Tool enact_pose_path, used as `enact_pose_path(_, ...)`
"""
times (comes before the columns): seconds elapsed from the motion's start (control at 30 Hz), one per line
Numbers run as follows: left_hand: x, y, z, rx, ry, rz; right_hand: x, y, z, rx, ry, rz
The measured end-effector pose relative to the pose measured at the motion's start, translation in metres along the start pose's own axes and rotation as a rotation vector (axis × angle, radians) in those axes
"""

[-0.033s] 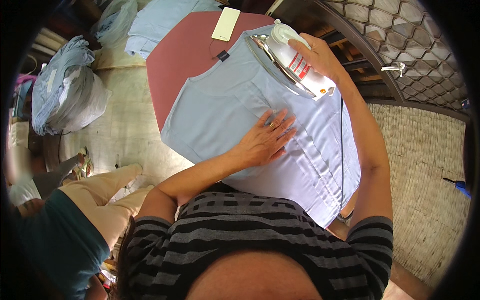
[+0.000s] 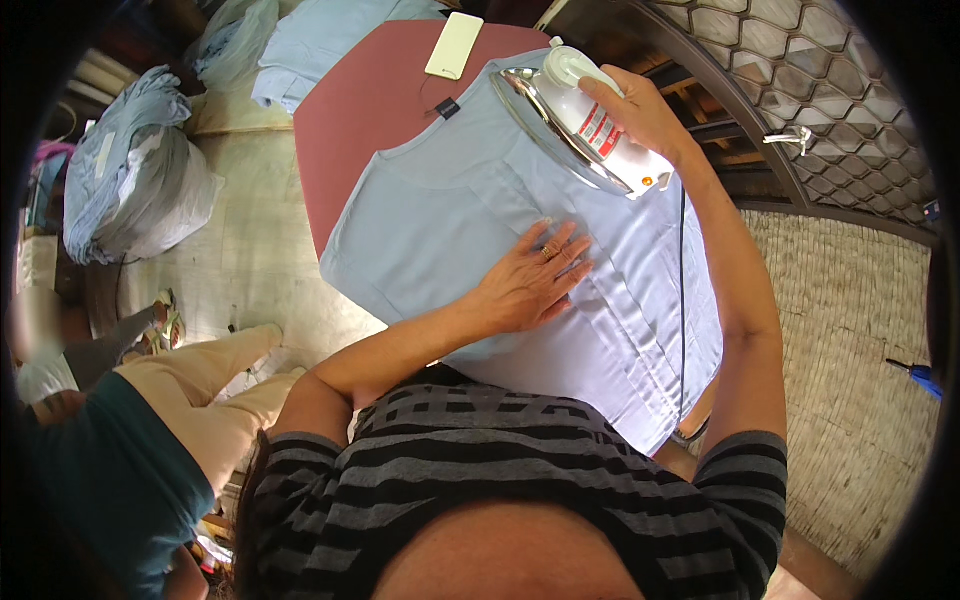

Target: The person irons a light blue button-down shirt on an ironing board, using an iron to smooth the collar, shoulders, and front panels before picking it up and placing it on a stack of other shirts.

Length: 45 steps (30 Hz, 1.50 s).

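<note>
A light blue sleeveless garment (image 2: 430, 225) with a pleated front and a dark neck label lies spread over a maroon ironing board (image 2: 350, 110). My right hand (image 2: 640, 110) is closed round the handle of a white iron (image 2: 607, 140) with a shiny metal soleplate edge and a red label. The iron is at the garment's far right part, its tip toward the far left; its underside is hidden. Flat on the middle of the garment, beside the pleats, rests my left hand (image 2: 530, 285), fingers spread and a ring on one. A dark cord (image 2: 683, 300) runs from the iron toward me.
A pale rectangular card or phone-like thing (image 2: 454, 46) lies at the board's far edge. Folded blue cloth (image 2: 315, 45) and a bagged bundle (image 2: 140, 180) are at the left. Another person (image 2: 130, 470) is at the lower left. A metal lattice gate (image 2: 800, 90) stands right.
</note>
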<state>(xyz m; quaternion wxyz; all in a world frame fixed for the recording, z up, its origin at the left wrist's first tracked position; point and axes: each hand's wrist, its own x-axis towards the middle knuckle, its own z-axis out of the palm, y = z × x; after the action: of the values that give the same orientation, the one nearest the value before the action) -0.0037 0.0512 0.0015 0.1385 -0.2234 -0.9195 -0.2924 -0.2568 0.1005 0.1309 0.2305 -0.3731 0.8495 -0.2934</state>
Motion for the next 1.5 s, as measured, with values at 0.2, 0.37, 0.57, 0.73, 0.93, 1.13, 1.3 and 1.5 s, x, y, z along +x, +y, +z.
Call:
enact_pose_path(0.2, 0.004, 0.016, 0.004, 0.016, -0.046, -0.048, -0.021, -0.007, -0.001, -0.087, -0.173, -0.138)
enact_pose_path(0.37, 0.007, 0.049, 0.035, 0.022, 0.0, -0.036, -0.018, -0.02, 0.026, -0.321, -0.062, -0.391)
enact_pose_path(0.57, 0.01, 0.077, 0.042, 0.057, -0.011, -0.098, 0.004, -0.037, 0.04, -0.3, 0.039, -0.461)
enact_pose_path(0.73, 0.008, 0.079, 0.045, 0.038, 0.02, -0.117, -0.03, -0.031, 0.036, -0.203, -0.105, -0.044)
enact_pose_path(0.93, 0.01, 0.079, 0.047, 0.02, 0.015, -0.101, -0.036, -0.023, 0.043, -0.242, 0.029, -0.186)
enact_pose_path(1.13, 0.007, 0.077, 0.046, 0.003, 0.015, -0.107, -0.07, -0.01, 0.036, -0.311, 0.054, -0.208)
enact_pose_path(1.3, 0.009, 0.075, 0.048, 0.026, 0.044, -0.089, -0.055, -0.015, 0.039, -0.331, 0.095, -0.182)
enact_pose_path(1.5, -0.013, 0.068, 0.04, -0.061, 0.118, -0.137, -0.07, -0.009, 0.036, -0.327, 0.07, -0.246)
